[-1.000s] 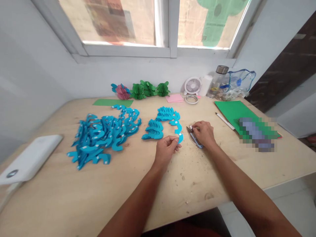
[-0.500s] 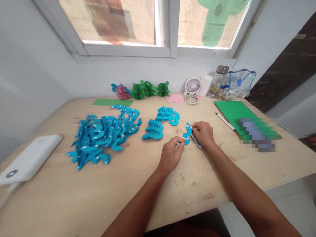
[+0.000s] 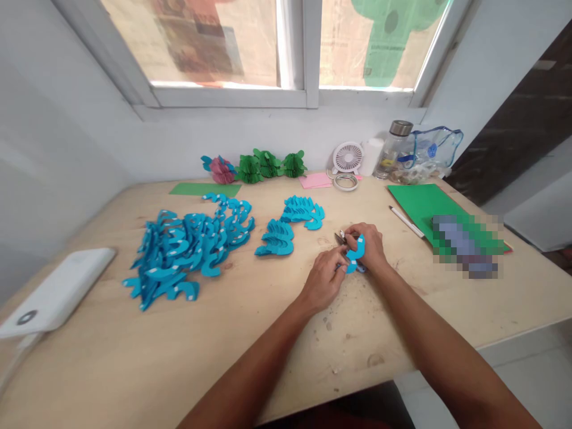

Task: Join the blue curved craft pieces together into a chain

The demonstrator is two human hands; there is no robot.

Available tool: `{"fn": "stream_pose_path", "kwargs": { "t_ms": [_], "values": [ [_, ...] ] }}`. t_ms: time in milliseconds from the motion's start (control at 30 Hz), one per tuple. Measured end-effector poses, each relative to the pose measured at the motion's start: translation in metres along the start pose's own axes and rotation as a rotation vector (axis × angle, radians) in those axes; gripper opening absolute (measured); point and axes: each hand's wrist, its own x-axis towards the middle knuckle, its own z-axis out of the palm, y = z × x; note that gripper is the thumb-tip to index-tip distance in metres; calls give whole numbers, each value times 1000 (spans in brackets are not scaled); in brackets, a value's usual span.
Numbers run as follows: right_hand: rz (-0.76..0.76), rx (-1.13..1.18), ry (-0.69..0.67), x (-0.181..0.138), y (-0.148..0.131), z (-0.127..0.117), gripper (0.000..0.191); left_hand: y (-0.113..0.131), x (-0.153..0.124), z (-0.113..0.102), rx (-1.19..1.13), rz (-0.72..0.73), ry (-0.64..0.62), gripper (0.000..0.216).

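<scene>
My left hand is closed, pinching a curved blue paper piece with white squares on it, probably bits of tape. Close against it, my right hand is closed around what looks like a pair of scissors; dark blades stick out to the left of its fingers. A blue-grey part shows below, behind the paper. At those fingertips is a small white scrap. Left of the hands lie two neat fanned stacks of blue pieces, one nearer and one farther.
A large pile of blue paper pieces covers the left of the table. A white power bank lies far left. Along the back are green paper shapes, a fan, a tape roll and a bottle. Right are a pen and green sheets.
My left hand has moved right with the blue piece, which now overlaps my right hand. Dark blades now show at my right hand, where the tool lay beneath it before.
</scene>
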Motion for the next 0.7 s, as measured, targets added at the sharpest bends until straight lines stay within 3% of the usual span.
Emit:
{"fn": "stream_pose_path", "kwargs": {
  "t_ms": [700],
  "values": [
    [-6,-53,17,4,1,6,19,-2,5,4,6,42,49,13]
  ]
}}
